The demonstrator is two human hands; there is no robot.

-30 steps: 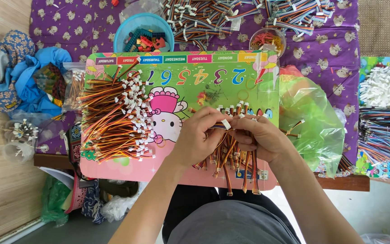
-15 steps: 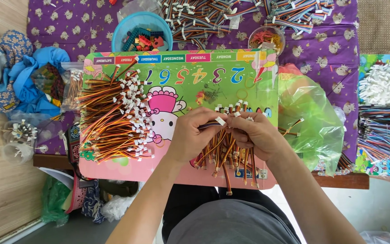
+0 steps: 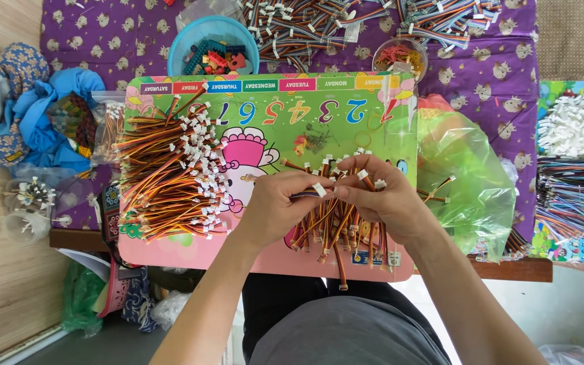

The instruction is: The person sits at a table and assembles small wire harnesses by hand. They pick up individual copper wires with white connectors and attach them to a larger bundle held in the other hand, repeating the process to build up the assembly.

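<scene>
My left hand (image 3: 275, 206) and my right hand (image 3: 380, 196) meet over a colourful children's board (image 3: 272, 115) on my lap. Both pinch one short cable with a small white connector (image 3: 319, 190) between their fingertips. Under and around my right hand lies a loose bunch of orange, red and brown cables with white plugs (image 3: 336, 226). A larger, neatly laid pile of the same cables (image 3: 167, 176) covers the board's left side, apart from both hands.
A blue bowl of small coloured parts (image 3: 212, 51) and a small clear dish (image 3: 400, 57) sit beyond the board on a purple cloth. More multicoloured cables (image 3: 319, 23) lie at the top, a green plastic bag (image 3: 464, 179) at right, bundled cloth (image 3: 32, 115) at left.
The hands have stayed over the loose bunch with only small finger shifts; the white connector now sits between both hands' fingertips. The piles have not moved.
</scene>
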